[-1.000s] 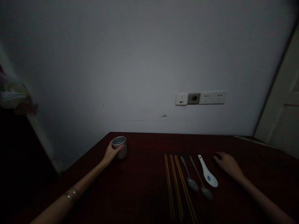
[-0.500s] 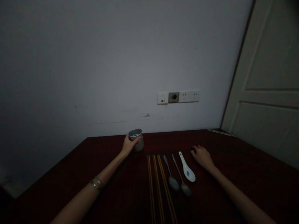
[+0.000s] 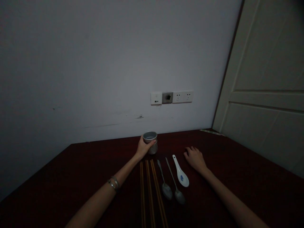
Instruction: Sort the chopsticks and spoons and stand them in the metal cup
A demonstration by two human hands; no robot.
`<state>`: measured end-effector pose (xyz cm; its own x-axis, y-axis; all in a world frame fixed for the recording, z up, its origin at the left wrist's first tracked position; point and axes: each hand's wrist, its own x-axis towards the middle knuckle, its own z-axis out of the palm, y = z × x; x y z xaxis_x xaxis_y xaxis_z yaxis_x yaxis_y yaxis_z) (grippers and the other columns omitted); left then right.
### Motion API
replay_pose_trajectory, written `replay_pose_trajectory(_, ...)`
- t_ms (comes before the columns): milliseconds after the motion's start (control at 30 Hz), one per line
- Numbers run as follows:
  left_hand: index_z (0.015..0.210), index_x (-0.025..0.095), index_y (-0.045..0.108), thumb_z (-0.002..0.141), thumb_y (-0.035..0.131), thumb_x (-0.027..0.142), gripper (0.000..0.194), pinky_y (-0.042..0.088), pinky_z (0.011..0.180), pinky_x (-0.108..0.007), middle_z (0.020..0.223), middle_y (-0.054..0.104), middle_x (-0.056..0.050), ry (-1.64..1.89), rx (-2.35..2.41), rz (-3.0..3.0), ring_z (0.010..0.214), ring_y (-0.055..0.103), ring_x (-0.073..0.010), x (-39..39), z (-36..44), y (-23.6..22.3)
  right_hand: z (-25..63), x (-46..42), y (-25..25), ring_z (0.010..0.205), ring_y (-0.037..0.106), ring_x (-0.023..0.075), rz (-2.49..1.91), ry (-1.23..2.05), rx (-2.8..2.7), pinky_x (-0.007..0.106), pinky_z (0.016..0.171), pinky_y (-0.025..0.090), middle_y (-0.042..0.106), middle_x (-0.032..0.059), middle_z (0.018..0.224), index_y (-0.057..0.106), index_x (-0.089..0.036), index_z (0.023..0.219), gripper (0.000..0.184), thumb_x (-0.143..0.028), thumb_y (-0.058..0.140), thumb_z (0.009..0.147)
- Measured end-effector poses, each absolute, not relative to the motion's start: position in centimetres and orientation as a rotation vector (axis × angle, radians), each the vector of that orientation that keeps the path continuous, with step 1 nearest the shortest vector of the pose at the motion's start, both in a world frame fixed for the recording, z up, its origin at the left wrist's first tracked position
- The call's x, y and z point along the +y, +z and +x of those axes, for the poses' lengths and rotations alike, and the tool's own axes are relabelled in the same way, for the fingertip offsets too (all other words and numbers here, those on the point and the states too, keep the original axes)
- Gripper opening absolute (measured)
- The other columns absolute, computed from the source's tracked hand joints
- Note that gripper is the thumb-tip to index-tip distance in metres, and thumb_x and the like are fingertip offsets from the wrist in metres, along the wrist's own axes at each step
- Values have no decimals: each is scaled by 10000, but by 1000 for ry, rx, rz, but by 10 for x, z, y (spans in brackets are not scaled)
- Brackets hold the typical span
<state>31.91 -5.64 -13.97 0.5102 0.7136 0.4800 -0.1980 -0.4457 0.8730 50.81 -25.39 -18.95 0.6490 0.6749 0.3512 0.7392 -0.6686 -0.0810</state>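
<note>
My left hand [image 3: 142, 148] is wrapped around a grey metal cup [image 3: 153, 148], upright beyond the chopsticks, thumb across its front. Whether the cup touches the table is hard to tell. My right hand [image 3: 196, 159] lies on the table with its fingers apart and slightly bent, holding nothing. Just left of it is a white soup spoon [image 3: 182, 178] with a blue mark in its bowl. Beside that lie two metal spoons, a thin-handled one [image 3: 180, 196] and a wider one [image 3: 167, 191]. Three pairs of wooden chopsticks [image 3: 149, 193] are lined up further left, pointing away from me.
The dark red table [image 3: 106, 158] meets a pale wall [image 3: 106, 63] at its back edge. Sockets and a switch [image 3: 167, 98] are set in the wall. A light panelled door [image 3: 266, 104] stands at the right. A flat strip [image 3: 212, 132] lies near the back right corner.
My left hand has carried the cup to the right, from left of the chopsticks to behind them. My right hand stays beside the white spoon. The whole view has shifted.
</note>
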Motion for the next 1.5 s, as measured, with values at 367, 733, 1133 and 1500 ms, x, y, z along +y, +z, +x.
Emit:
replay_pose_trajectory(367, 1064, 153, 468, 588, 729, 326, 571, 410, 876, -333, 1052, 591, -99, 1057, 402, 1744, 957, 572, -187, -67, 333, -152, 508, -254, -189, 1077, 449, 269, -2660, -405, -1145, 374, 858, 332, 537, 158, 1124, 542, -142, 1113, 374, -308, 333, 851)
replay_pose_trajectory(733, 1087, 151, 461, 585, 730, 330, 597, 400, 888, -358, 1062, 585, -112, 1054, 346, 1721, 975, 563, -207, -64, 332, -160, 507, -255, -188, 1064, 456, 272, -2669, -424, -1150, 368, 852, 339, 539, 153, 1118, 542, -142, 1119, 380, -321, 342, 850)
replay_pose_trajectory(1133, 1283, 149, 243, 535, 762, 312, 924, 309, 985, -363, 1224, 464, -155, 1020, 372, 1718, 1129, 461, -228, -66, 331, -162, 507, -254, -188, 1061, 455, 275, -2696, -412, -1146, 371, 843, 339, 543, 155, 1097, 546, -146, 1109, 369, -307, 344, 846)
replay_pose_trajectory(1500, 1338, 149, 166, 515, 773, 300, 1034, 288, 1003, -363, 1257, 430, -158, 980, 284, 1710, 1156, 432, -231, -59, 325, -164, 505, -255, -184, 1067, 446, 271, -2692, -385, -1151, 364, 843, 330, 548, 147, 1078, 546, -149, 1110, 373, -312, 337, 848)
